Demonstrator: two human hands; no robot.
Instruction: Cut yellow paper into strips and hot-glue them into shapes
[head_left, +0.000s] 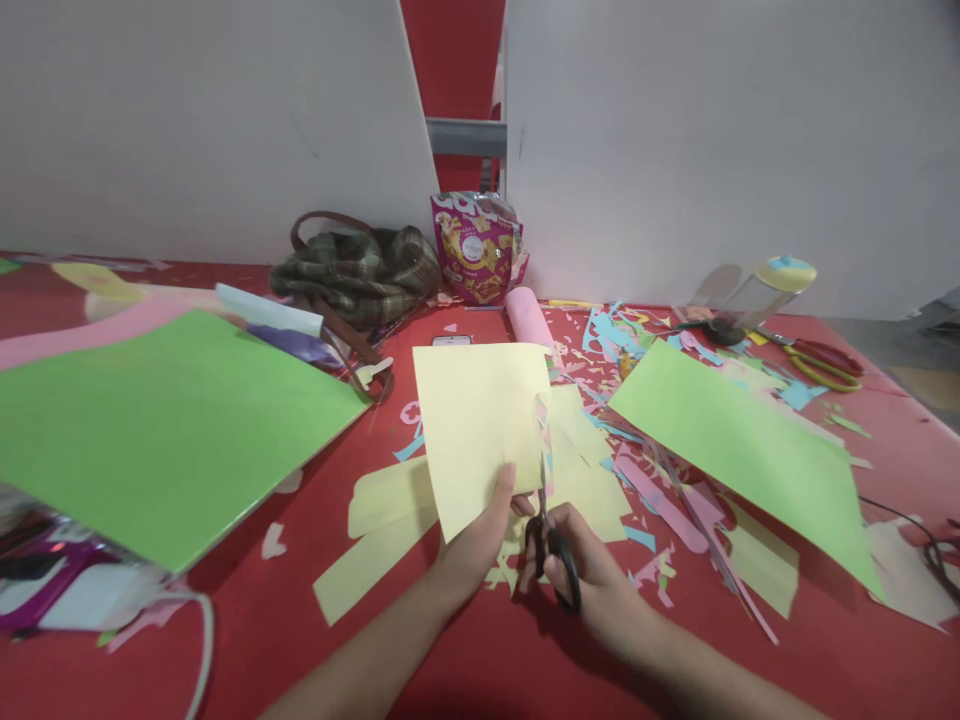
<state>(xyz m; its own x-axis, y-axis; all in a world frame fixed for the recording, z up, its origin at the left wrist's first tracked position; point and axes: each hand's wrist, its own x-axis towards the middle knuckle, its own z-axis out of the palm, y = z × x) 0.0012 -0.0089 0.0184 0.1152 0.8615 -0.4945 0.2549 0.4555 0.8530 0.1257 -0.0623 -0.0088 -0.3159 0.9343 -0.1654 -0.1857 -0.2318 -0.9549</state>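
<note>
A pale yellow sheet (476,420) is held up by my left hand (491,525), its thumb on the near face close to the lower right corner. My right hand (589,570) grips black-handled scissors (559,560) pointing away from me. The blades run up along the right side of the sheet, where a slit or narrow strip shows. More yellow paper pieces (577,450) lie beneath and to the right of it, and two yellow strips (379,565) rest to the left.
Green sheets lie at the left (165,430) and right (742,450). Behind are a plaid bag (360,270), a purple snack pouch (476,245), a pink roll (529,320) and a clear bottle (761,295). Red-handled tools (825,360) and coloured scraps lie at the right.
</note>
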